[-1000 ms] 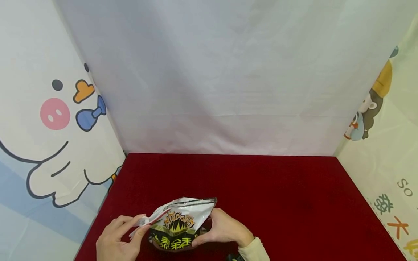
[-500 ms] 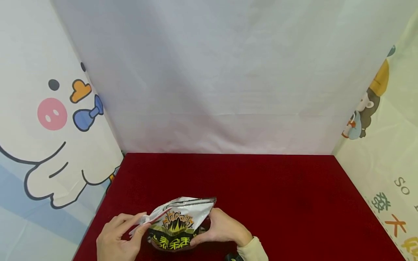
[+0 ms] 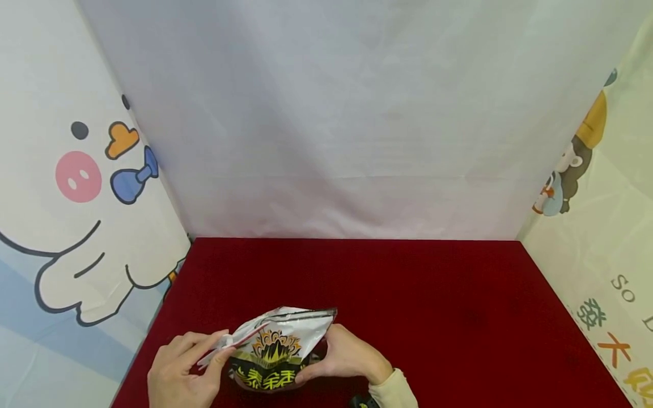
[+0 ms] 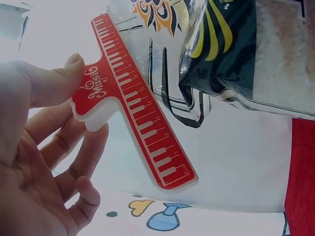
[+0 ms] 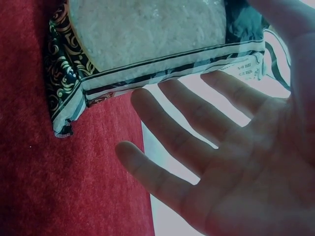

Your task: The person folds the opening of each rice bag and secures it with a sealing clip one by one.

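My left hand point(image 3: 181, 368) pinches the handle of a red clip point(image 4: 138, 103), which is printed with piano keys, a ruler scale and the word Music. In the head view the clip's red edge lies slantwise across the upper left of a bag of rice point(image 3: 278, 357). The bag has a white, folded top and a dark front with yellow characters; white grains show through a window in the right wrist view. At its right side my right hand point(image 3: 352, 360) grips the bag, thumb in front. The other fingers point(image 5: 172, 132) reach along the bag's lower seam, spread apart.
A dark red tabletop point(image 3: 418, 294) lies under the bag. Behind it hangs a plain white cloth point(image 3: 357, 113). Printed cloths stand on both sides, a cartoon one point(image 3: 102, 226) at left and one with lettering point(image 3: 602, 238) at right.
Both hands, the clip and the bag keep nearly the same pose. The whole head view has drifted slightly, so the backdrop sits a little further left.
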`<state>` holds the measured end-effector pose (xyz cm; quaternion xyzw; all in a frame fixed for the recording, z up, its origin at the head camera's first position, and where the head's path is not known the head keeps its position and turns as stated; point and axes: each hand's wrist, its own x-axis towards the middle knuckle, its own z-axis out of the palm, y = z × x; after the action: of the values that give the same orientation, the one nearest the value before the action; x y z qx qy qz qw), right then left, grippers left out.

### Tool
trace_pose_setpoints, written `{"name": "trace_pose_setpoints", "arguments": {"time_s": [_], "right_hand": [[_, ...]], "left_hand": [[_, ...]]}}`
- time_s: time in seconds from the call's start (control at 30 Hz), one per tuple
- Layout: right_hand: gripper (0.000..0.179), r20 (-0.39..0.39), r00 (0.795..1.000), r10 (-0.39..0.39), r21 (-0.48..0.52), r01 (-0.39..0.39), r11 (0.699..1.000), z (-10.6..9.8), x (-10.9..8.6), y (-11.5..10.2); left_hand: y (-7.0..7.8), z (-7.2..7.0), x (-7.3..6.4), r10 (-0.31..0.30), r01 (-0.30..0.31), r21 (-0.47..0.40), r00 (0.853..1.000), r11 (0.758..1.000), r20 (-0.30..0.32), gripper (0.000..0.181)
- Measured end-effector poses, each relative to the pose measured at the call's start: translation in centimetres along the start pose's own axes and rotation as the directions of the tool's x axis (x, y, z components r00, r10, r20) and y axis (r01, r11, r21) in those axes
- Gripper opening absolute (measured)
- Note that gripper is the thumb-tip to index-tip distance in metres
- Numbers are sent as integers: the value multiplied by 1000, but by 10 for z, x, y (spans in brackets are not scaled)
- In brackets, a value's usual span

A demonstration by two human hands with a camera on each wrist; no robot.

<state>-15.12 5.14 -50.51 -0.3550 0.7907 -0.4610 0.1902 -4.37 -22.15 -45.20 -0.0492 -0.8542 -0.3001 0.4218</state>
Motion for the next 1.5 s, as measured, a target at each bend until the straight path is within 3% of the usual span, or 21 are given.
{"name": "trace_pose_setpoints", "arguments": {"time_s": [0.13, 0.27, 0.57, 0.63, 0.83, 0.87, 0.93, 1.07, 1.23, 1.5], "right_hand": [[61, 0, 1000, 7, 0, -7, 1000, -1, 1, -1], [63, 3, 1000, 7, 8, -7, 1000, -1, 1, -1], [67, -2, 1000, -19, 7, 19, 1000, 0, 0, -1], [69, -4, 1000, -22, 6, 22, 1000, 0, 0, -1], [73, -1, 999, -47, 28, 48, 998, 0, 1, -2], [73, 0, 999, -51, 31, 51, 998, 0, 1, -2], [73, 0, 999, -54, 34, 54, 998, 1, 1, -2], [70, -4, 999, -37, 22, 38, 999, 1, 0, -2], [61, -2, 1000, -4, 7, 4, 1000, 1, -1, -2], [57, -1, 999, 33, 12, -33, 999, 1, -1, -1]], "left_hand": [[3, -1, 4, 3, -3, -23, 1000, 1000, 8, 27], [8, 0, 8, -4, 4, -2, 1000, 1000, 24, 40], [14, 0, 8, -2, 1, 30, 999, 1000, 52, 42], [14, 2, 7, 7, -8, 28, 999, 1000, 44, 32], [16, 5, 8, 20, -20, -3, 999, 1000, 33, 32], [17, 5, 8, 27, -27, -2, 999, 1000, 35, 42], [17, 5, 8, 20, -20, 0, 999, 1000, 48, 43], [18, 2, 7, -68, 68, 7, 992, 998, 108, 45], [20, -1, 4, -207, 207, 17, 964, 978, 164, 45], [14, 0, -5, -292, 292, 34, 934, 956, 204, 59]]}}
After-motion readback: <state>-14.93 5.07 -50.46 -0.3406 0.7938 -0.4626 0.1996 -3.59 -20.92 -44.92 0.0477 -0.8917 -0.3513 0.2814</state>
